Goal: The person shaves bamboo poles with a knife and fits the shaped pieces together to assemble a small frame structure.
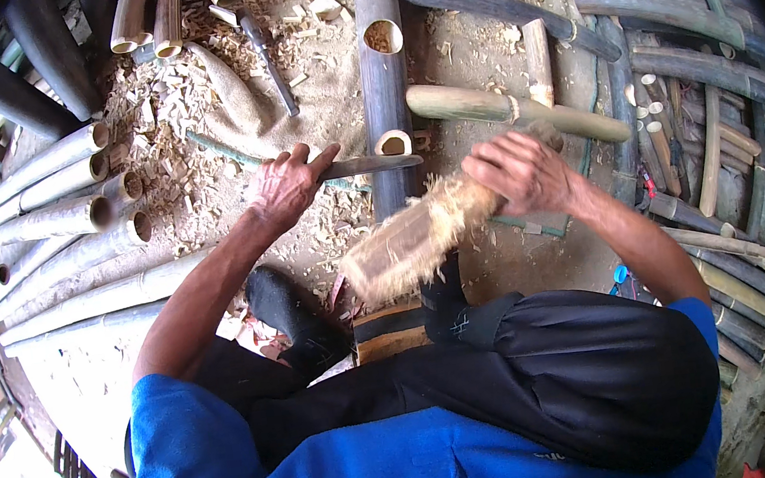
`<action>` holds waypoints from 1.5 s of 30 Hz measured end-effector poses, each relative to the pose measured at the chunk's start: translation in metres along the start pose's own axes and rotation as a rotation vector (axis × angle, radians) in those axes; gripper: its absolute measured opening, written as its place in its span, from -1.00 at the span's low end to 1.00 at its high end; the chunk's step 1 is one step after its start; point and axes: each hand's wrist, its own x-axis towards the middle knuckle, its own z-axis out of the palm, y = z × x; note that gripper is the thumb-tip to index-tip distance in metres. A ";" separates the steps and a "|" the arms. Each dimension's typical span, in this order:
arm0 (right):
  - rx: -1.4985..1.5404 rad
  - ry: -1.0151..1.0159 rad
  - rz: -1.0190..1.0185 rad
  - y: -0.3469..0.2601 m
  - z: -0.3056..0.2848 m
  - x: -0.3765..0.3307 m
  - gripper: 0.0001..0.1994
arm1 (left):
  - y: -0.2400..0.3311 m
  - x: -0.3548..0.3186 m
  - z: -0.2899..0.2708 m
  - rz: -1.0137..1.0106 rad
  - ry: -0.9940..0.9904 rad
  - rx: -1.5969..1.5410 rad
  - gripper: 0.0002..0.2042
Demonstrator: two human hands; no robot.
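My left hand (288, 190) is closed on a chisel, whose flat metal blade (371, 164) reaches rightward across a dark bamboo pole (385, 86). The blade tip lies just below the pole's lower cut hole (395, 145); whether it touches the bamboo I cannot tell. Further up the pole is a second hole with chips inside. My right hand (524, 171) grips the narrow end of a thick wooden mallet (394, 255). Its frayed, fibrous head tilts down to the left, near my legs and below the chisel. My left fingers hide the chisel's handle.
A pale bamboo piece (568, 119) joins the pole's right side, with a dark bamboo length (507, 6) above. Cut bamboo tubes (65, 216) lie at left, more bamboo (717, 83) at right. Another tool (267, 62) rests on sacking among wood chips. My feet flank a wooden block (390, 332).
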 end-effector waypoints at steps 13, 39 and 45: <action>-0.212 -0.264 0.125 0.021 0.018 -0.010 -0.17 | 0.004 0.022 -0.005 -0.129 -0.229 -0.077 -0.57; 0.609 0.077 1.392 -0.150 0.065 -0.221 -0.21 | -0.048 -0.040 -0.004 -1.258 0.499 -0.184 -0.20; 0.552 0.032 1.354 -0.144 0.054 -0.221 -0.23 | 0.012 0.007 0.057 -0.922 0.338 -1.032 -0.58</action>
